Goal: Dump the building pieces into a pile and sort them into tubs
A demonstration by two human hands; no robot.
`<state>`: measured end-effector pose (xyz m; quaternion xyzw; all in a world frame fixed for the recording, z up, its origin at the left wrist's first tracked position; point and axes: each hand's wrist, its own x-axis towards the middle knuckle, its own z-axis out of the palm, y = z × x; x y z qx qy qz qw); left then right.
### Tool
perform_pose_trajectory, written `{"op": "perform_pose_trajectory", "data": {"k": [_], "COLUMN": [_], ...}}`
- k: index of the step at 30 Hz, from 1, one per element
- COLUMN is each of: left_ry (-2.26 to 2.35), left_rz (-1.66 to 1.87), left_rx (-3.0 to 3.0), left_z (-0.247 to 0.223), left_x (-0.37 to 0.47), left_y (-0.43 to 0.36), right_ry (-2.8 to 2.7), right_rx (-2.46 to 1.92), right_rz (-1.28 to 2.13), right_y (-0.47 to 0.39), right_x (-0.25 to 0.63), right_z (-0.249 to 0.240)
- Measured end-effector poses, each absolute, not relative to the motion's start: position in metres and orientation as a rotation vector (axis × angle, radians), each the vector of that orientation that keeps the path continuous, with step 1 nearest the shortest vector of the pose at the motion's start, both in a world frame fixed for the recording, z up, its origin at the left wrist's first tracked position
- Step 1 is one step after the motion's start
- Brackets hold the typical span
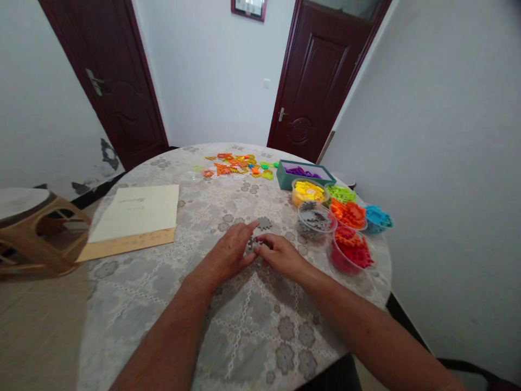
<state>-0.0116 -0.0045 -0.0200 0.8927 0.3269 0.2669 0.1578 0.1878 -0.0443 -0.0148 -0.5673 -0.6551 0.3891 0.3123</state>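
Observation:
Near the middle of the round table (228,326), my left hand (233,252) and my right hand (281,255) meet around small grey toothed pieces (251,244). The fingers of both hands are closed on these pieces, and partly cover them. Just beyond the fingertips, a flat grey gear-shaped piece (264,222) lies on the patterned tablecloth. To the right of my right hand, a clear round tub (316,218) holds more grey pieces.
Tubs of yellow (309,191), lime (341,194), orange (347,213), blue (378,217) and red pieces (350,250) stand right, beside a green box (285,176) of purple pieces. Mixed colourful pieces (234,164) lie at the back; papers (136,212) lie left.

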Motion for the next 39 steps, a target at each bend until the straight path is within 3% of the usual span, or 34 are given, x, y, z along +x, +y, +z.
{"op": "perform_pose_trajectory", "data": {"k": [3,9,16,30,39], "left_ry": [1.000,1.193,1.228,1.161,1.164], "left_rz": [0.808,0.835,0.694,0.452,0.541], "left_rx": [2.566,2.534,2.550,2.640,2.603], "left_z": [-0.019,-0.016,-0.019,-0.034,-0.041], "left_x": [-0.011,-0.013,-0.014,-0.013,-0.016], "left_y": [-0.003,-0.001,0.002,0.007,0.013], "right_ry": [-1.750,-1.833,-1.855,-1.950,-1.937], "right_rx": [-1.528,-1.683,-2.036,-1.727,-1.761], "right_rz": [1.020,0.462,0.229,0.489,0.537], "right_y": [-0.023,0.024,0.041,0.023,0.010], "right_x": [0.182,0.199,0.200,0.194,0.185], "right_z": [-0.019,-0.016,-0.034,-0.033,-0.031]}}
